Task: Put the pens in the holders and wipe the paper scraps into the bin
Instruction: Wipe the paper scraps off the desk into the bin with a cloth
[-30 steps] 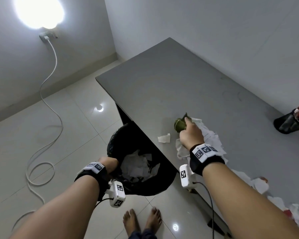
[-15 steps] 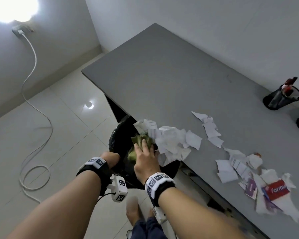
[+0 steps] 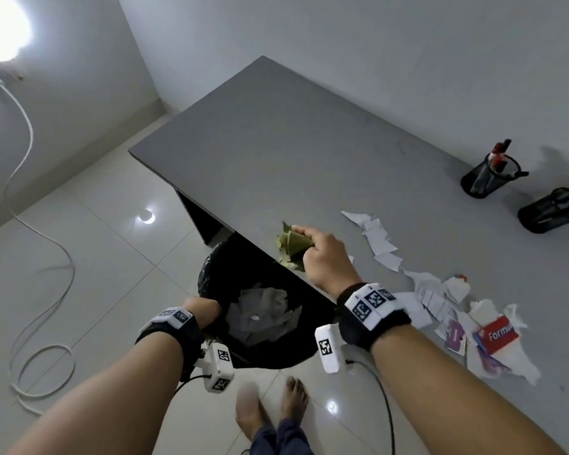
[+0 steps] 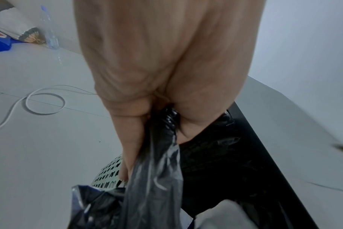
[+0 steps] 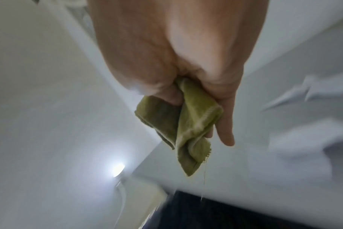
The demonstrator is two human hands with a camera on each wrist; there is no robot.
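Bin [image 3: 211, 274] rim gripped by the left hand [image 3: 200, 309]; right hand [image 3: 326, 254] clenches a green cloth [image 3: 291, 243], seemingly just above the table [image 3: 293, 152].

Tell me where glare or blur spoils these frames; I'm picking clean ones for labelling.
Head view: the lamp blows out the top left corner and spots of glare sit on the floor tiles; the table is sharp. Right wrist view: the green cloth is fairly clear, but the paper scraps smear. Left wrist view: the black bin bag is slightly soft.

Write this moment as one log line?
left hand: grips bin liner | right hand: holds green cloth | paper scraps: on table
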